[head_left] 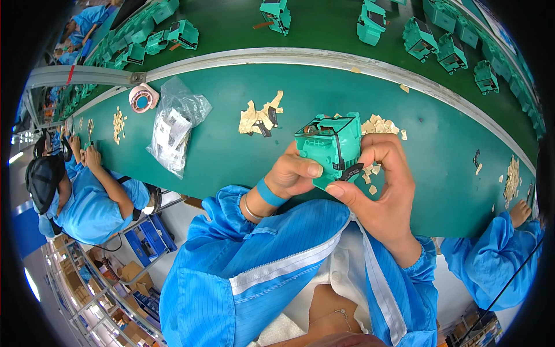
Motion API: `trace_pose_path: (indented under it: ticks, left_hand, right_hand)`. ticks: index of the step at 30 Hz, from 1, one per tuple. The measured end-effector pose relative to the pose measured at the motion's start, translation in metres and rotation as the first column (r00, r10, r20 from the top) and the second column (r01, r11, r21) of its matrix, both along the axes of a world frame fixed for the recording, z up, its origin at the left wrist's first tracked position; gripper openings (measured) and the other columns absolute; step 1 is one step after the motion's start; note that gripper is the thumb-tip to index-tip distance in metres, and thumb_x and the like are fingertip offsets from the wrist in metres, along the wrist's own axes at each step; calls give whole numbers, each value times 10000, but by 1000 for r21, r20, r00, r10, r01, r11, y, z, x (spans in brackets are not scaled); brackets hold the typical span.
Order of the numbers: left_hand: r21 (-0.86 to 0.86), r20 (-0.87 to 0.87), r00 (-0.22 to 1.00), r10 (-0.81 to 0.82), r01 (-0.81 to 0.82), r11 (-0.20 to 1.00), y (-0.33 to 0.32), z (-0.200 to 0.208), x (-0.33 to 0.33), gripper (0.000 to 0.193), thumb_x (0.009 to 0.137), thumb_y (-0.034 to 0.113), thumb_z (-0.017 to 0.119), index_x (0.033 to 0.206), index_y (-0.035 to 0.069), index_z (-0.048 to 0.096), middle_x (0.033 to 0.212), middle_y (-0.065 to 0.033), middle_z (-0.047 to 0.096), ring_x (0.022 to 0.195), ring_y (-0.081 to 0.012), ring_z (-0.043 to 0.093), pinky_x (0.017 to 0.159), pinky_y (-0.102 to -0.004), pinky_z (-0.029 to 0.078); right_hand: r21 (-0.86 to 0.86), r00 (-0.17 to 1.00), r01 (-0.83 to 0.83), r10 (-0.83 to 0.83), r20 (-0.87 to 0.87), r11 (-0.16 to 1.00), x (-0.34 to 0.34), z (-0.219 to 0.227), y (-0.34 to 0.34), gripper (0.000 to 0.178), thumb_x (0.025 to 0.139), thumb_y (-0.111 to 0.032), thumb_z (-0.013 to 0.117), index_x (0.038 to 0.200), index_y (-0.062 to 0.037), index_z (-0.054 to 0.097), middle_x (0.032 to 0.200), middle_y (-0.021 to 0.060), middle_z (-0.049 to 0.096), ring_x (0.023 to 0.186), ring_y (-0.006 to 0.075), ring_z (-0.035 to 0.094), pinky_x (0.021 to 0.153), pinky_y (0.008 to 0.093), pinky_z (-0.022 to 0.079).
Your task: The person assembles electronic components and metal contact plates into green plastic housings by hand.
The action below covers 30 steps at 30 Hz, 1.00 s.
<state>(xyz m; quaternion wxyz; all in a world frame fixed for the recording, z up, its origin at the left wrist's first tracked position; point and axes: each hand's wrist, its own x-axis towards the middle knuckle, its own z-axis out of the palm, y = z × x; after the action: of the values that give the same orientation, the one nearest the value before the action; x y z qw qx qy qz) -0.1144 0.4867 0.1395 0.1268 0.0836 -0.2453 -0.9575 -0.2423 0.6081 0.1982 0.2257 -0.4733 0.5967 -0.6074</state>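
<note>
The left hand (292, 173) holds a green plastic box part (329, 147) up over the green surface (231, 144), close to the person's chest. Its fingers are closed on the left side of the part, with the thumb pressed on the front. The right hand (384, 179) grips the right side of the same part. Its fingers curl over the top edge, and its thumb and first finger pinch a small black curved strip (351, 172) against the bottom corner of the part.

Just behind the part, little tan paper pieces (378, 126) lie on the surface. More tan and black scraps (261, 118) lie to the left of them. Farther left there is a clear plastic bag (175, 127) with small things inside, and a pink tape roll (142, 98) sits near it. On the far belt, many more green parts (370, 23) stand in a row. A person in a blue coat (92, 205) works on the left, and another blue sleeve (497, 260) reaches in on the right.
</note>
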Motion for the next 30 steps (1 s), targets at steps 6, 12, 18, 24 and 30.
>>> trace_pose_path:
  ticks: [6, 12, 18, 24, 30]
  left_hand:
    - [77, -188, 981, -36, 51, 996, 0, 0, -4, 702, 647, 82, 707, 1277, -36, 420, 1148, -178, 570, 1032, -295, 583, 861, -444, 503]
    - [176, -272, 962, -24, 74, 982, 1, -6, 1, 685, 650, 68, 682, 1277, -33, 427, 1130, -229, 567, 951, -375, 617, 759, -526, 534]
    - [220, -267, 964, -3, 64, 973, 3, -7, -4, 627, 648, 109, 682, 1217, -51, 473, 1073, -231, 591, 901, -380, 627, 755, -507, 540]
    - [222, -180, 983, 26, 15, 975, 7, -3, -1, 642, 654, 121, 689, 1228, -51, 459, 1101, -223, 577, 935, -357, 618, 756, -498, 544]
    - [211, -185, 982, -28, 68, 975, 6, -3, -2, 667, 654, 114, 698, 1253, -27, 441, 1135, -210, 562, 970, -341, 609, 765, -501, 544]
  right_hand:
    - [-45, 992, -40, 45, 117, 998, 1, -1, 6, 420, 652, -60, 791, 971, -21, 520, 950, 95, 493, 840, 184, 515, 731, 280, 431]
    - [37, 943, 299, -302, 143, 953, -13, 3, 12, 277, 917, -235, 542, 1046, 10, 529, 944, 78, 509, 737, 127, 524, 733, 259, 430]
    - [-92, 986, 62, -46, 161, 994, -6, 0, 11, 129, 875, -78, 597, 950, 27, 603, 913, 86, 549, 763, 118, 506, 691, 232, 415]
    - [-113, 971, 25, 3, 240, 993, 2, 6, 3, 104, 834, -19, 635, 928, 14, 605, 896, 89, 545, 686, 106, 530, 616, 221, 430]
    - [-124, 987, -3, 23, 162, 992, 1, 5, 0, 80, 835, -4, 634, 899, 11, 589, 886, 85, 522, 649, 106, 583, 565, 215, 458]
